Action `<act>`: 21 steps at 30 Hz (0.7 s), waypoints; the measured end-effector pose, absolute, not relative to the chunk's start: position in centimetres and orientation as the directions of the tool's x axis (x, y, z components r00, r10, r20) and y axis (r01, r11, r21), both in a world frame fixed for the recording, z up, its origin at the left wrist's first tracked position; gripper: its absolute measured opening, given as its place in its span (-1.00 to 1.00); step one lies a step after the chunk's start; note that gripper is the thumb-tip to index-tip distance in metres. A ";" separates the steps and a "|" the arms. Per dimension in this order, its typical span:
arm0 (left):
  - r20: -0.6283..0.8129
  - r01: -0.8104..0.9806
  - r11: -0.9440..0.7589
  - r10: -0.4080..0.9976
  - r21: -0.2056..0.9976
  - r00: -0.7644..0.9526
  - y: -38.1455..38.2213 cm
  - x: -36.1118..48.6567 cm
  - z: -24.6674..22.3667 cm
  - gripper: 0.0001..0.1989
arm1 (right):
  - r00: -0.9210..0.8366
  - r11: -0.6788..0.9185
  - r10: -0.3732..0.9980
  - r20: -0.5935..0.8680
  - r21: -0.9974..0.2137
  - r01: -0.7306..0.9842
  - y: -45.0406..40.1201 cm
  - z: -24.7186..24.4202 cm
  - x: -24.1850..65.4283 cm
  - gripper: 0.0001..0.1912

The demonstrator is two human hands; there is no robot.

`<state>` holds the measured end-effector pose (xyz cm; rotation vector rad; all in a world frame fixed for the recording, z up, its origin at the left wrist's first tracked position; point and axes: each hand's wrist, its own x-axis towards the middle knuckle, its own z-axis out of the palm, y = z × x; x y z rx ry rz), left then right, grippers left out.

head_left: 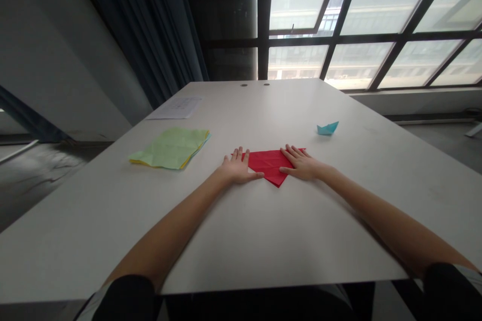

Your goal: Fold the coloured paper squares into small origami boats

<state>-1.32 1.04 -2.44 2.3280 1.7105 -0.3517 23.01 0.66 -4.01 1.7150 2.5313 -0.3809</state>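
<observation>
A red sheet of paper [269, 163], folded into a triangle, lies flat on the white table [263, 230] with one corner pointing toward me. My left hand [238, 168] rests palm down on its left part, fingers spread. On its right part lies my right hand [301, 164], also palm down with the fingers apart. Both hands press on the paper without gripping it. Some creases show across the red surface between the hands.
A stack of green, yellow and blue paper sheets [171, 149] lies at the left. Behind it is a white printed sheet [176, 108]. A small blue folded paper boat [328, 128] stands beyond my right hand. Windows and a dark curtain [150, 24] are behind the table.
</observation>
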 end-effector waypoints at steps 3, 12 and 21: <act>-0.327 0.958 -0.284 0.903 0.033 0.279 1.2 -1.5 -2.4 0.07 | -0.377 0.349 0.908 -0.180 -0.170 0.921 0.8 -4.2 23.6 -0.07; -0.256 0.918 -0.392 0.883 0.055 0.392 1.6 -2.1 -1.4 0.08 | -0.599 0.582 0.801 0.014 -0.253 0.773 1.7 -3.8 25.3 0.00; -0.185 0.900 -0.428 0.881 0.082 0.436 2.4 -2.6 -0.9 -0.14 | -0.648 0.650 0.752 0.121 -0.299 0.699 1.9 -2.8 25.4 -0.18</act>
